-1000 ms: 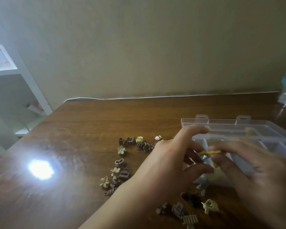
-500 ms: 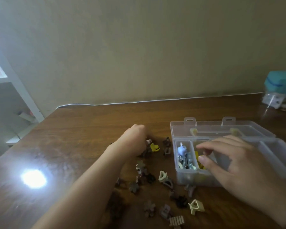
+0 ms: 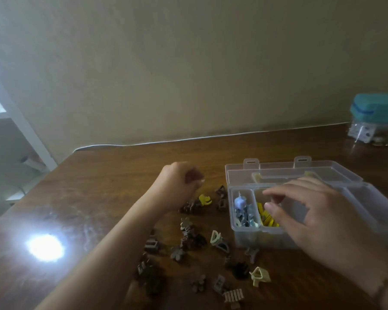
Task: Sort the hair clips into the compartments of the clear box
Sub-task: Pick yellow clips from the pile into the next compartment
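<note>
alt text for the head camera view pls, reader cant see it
A person's left hand closes around a dark hair clip above scattered hair clips on a wooden table, while the right hand hovers open over a clear box holding blue clips and yellow clips in separate compartments.

— That table point(image 3: 112, 186), is it wood?
— Looks like it: dark brown grain, polished enough to throw back a bright glare.
— And the box point(image 3: 376, 211)?
— Clear plastic, smooth, slightly frosted.
— The hair clips point(image 3: 188, 240)?
— Plastic too, I'd say, mostly matt brown. The yellow clip point(image 3: 204, 199) looks glossier. The wall point(image 3: 188, 74) is flat, matt paint.
</note>
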`<action>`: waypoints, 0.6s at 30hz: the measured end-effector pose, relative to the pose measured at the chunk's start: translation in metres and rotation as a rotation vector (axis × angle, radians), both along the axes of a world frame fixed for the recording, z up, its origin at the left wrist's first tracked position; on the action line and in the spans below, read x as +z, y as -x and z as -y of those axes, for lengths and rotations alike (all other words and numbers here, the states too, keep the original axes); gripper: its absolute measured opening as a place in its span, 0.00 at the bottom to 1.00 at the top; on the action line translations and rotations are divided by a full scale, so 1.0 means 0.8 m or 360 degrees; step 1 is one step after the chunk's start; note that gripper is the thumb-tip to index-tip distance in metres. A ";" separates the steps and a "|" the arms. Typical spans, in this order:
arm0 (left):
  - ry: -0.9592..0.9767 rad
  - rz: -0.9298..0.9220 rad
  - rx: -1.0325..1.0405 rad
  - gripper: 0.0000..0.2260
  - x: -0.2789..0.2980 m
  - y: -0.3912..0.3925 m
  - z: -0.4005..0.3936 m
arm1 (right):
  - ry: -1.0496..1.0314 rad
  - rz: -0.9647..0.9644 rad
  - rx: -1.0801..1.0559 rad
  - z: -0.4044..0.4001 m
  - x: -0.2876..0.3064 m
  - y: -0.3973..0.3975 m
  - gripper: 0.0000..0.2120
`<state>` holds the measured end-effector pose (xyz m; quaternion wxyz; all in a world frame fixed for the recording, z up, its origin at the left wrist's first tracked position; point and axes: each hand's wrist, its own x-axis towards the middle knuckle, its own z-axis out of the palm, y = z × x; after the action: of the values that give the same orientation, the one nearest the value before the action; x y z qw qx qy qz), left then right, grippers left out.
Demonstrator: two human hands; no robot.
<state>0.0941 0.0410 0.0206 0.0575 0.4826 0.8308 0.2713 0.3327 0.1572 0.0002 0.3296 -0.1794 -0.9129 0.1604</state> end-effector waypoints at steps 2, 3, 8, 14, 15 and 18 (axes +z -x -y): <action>-0.0352 0.0226 -0.0006 0.05 0.013 -0.031 0.007 | 0.0008 -0.0056 0.0003 0.000 0.000 0.000 0.15; -0.0483 0.0294 -0.0057 0.05 0.018 -0.049 0.008 | 0.0020 -0.0110 0.0004 0.001 0.001 -0.001 0.16; -0.0453 0.0059 -0.0478 0.05 0.021 -0.120 -0.002 | 0.0073 -0.0265 0.0012 0.000 0.008 -0.004 0.20; -0.0355 -0.0195 -0.0633 0.07 -0.008 -0.114 -0.006 | 0.0093 -0.0234 -0.0009 -0.001 0.006 -0.004 0.12; -0.0420 -0.0156 -0.0605 0.07 -0.007 -0.107 -0.004 | 0.0100 -0.0223 -0.0002 -0.001 0.007 -0.004 0.13; -0.0478 -0.0147 -0.0267 0.08 -0.004 -0.065 0.002 | 0.0086 -0.0205 0.0015 0.005 0.015 -0.005 0.14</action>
<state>0.1459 0.0393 0.0177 -0.0310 0.5653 0.7395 0.3642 0.3371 0.1531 0.0123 0.3820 -0.1731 -0.8860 0.1976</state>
